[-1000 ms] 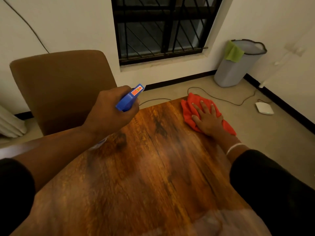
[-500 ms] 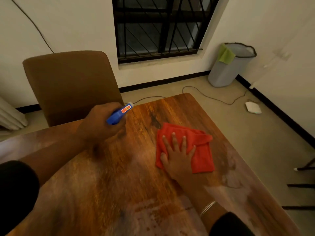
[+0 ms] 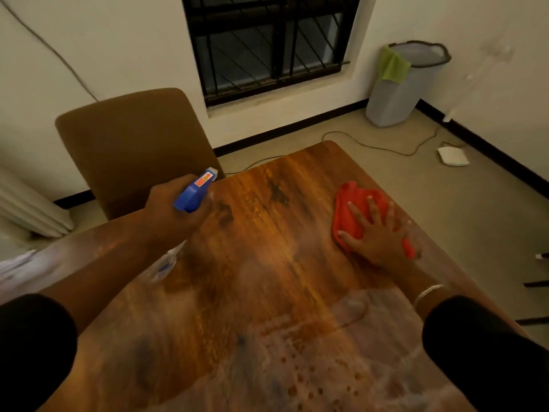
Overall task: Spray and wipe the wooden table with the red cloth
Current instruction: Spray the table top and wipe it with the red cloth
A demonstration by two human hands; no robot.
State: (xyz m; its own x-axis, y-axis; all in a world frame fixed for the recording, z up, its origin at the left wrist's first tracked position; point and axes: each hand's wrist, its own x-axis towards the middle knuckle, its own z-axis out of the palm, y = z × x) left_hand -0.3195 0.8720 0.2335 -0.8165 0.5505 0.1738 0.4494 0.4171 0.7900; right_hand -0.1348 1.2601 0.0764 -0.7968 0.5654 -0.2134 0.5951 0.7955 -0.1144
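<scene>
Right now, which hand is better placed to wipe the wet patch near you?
The right hand. It already presses flat on the red cloth on the wooden table, and the wet patch lies just nearer on its side. The left hand is occupied gripping the spray bottle.

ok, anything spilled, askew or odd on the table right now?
Nothing broken or tipped. The wooden table has pale wet, foamy patches near the camera, unwiped. The red cloth is bunched under the right hand, close to the right edge.
</scene>
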